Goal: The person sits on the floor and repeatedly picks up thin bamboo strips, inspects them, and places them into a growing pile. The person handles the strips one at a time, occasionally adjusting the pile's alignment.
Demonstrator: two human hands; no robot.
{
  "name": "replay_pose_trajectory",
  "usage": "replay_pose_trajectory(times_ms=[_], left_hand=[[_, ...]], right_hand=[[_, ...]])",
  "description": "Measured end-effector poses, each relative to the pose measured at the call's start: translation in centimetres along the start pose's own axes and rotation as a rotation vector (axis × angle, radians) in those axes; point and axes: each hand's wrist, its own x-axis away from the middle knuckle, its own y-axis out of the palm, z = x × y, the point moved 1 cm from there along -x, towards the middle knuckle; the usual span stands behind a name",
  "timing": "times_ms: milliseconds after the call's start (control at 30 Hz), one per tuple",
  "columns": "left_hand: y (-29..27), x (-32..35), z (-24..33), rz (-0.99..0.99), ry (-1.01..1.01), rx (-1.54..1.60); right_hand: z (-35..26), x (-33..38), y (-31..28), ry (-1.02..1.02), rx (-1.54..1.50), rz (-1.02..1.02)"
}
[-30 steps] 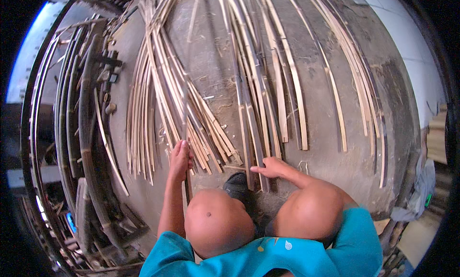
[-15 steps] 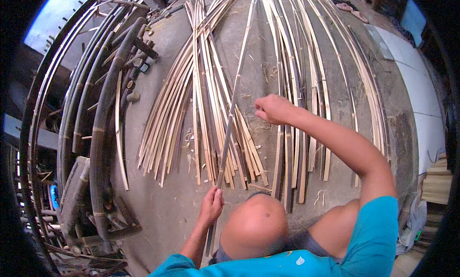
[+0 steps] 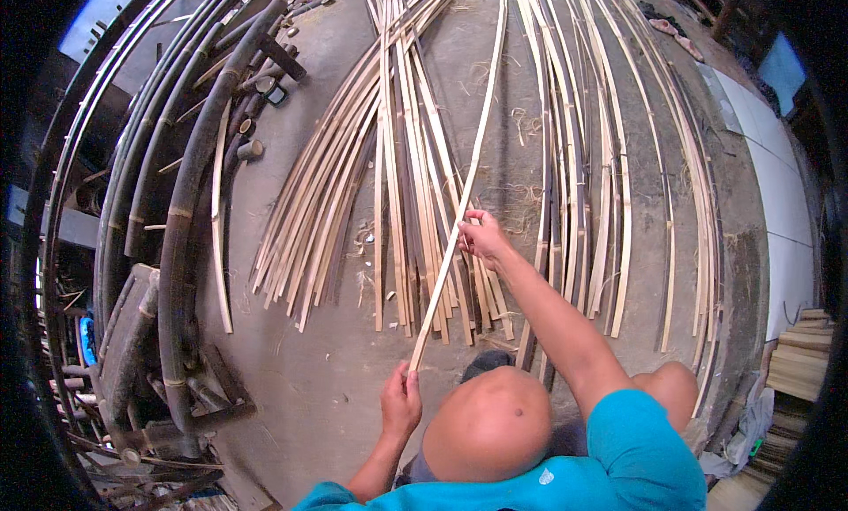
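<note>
While gripped both ends: bamboo strip [image 3: 459,193].

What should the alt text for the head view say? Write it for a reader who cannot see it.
A crouching person holds one long bamboo strip, the left hand at its near end and the right hand farther up. Many more bamboo strips fan across the concrete floor, with dark bamboo poles at the left.

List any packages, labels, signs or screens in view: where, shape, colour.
None to be seen. In view are only bamboo strips fanned on the grey floor, dark bamboo poles at the left, a stack of wood boards at the right edge, and one strip held between the left hand and right hand.
</note>
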Motion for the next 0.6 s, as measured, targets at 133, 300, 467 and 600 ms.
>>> replay_pose_trajectory(times_ms=[133, 300, 467, 600], left_hand=[[-0.6, 0.2, -0.5, -0.129, -0.262, 0.086], [0.8, -3.5, 0.5, -0.179, -0.125, 0.071], [6.3, -13.6, 3.7, -0.227, -0.031, 0.216], [9.9, -16.8, 5.3, -0.282, -0.081, 0.413]], right_hand=[[1.2, 0.3, -0.6, 0.058, -0.084, -0.027], [1.7, 1.7, -2.3, 0.161, 0.033, -0.217], [2.1, 3.2, -2.2, 0.222, 0.075, -0.317], [2.0, 3.8, -3.1, 0.155, 0.018, -0.344]])
